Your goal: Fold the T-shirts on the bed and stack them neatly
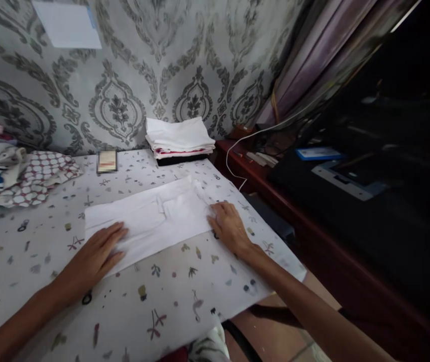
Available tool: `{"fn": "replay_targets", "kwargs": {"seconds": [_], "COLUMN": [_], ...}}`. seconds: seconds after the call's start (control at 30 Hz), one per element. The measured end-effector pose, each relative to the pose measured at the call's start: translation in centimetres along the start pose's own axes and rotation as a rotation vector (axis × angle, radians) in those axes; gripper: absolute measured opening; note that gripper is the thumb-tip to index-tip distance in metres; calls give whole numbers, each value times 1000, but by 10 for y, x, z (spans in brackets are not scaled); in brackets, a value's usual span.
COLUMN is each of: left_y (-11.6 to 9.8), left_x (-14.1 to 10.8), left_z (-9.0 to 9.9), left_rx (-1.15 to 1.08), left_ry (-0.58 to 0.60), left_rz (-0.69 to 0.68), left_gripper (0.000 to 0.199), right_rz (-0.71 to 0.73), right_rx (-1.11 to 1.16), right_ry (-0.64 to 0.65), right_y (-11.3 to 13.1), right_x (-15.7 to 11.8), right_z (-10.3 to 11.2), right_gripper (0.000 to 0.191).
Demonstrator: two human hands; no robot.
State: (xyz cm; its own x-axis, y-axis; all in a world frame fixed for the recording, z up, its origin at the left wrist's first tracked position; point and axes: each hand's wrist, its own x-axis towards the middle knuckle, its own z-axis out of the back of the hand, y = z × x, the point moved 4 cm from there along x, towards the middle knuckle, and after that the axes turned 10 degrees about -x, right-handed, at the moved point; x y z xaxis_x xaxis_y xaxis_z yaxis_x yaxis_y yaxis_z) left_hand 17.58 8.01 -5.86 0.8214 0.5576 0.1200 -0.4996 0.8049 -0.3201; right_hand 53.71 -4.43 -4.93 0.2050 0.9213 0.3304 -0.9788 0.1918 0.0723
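A folded white garment [150,213] lies in a long strip across the patterned table cover, with creases and a small flap-like fold near its middle. My left hand [100,249] rests flat on its near left end, fingers stretched and thumb apart. At the right end, my right hand [230,226] has its fingers curled together over the edge of the fabric. What lies beneath those fingertips is hidden.
Behind the garment stands a stack of folded white clothes [180,138]. A small framed card [107,161] sits near the wall. Crumpled clothes [30,176] are heaped at the left. To the right, a white cable [263,131] hangs by a dark red wooden desk [252,168].
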Motion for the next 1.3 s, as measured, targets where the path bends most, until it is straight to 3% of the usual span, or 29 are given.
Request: {"fn": "replay_targets", "kwargs": {"seconds": [0.2, 0.37, 0.63, 0.83, 1.3], "left_y": [1, -19, -69, -84, -90], "left_x": [-11, 0, 66, 103, 98], "left_z": [10, 9, 10, 3, -2], "left_rx": [40, -28, -177, -274, -201], "left_ry": [-12, 43, 64, 138, 24], "left_rz": [13, 12, 67, 233, 161], "left_gripper": [60, 58, 35, 19, 15], "right_rz": [-47, -92, -289, -340, -226], "right_rx": [35, 62, 169, 190, 241], "right_ry": [-44, -54, 63, 155, 241], "right_y": [-15, -14, -16, -20, -28], "right_x": [-15, -12, -7, -4, -3], "right_z": [-3, -2, 9, 12, 16], "right_gripper": [36, 33, 19, 19, 19]}}
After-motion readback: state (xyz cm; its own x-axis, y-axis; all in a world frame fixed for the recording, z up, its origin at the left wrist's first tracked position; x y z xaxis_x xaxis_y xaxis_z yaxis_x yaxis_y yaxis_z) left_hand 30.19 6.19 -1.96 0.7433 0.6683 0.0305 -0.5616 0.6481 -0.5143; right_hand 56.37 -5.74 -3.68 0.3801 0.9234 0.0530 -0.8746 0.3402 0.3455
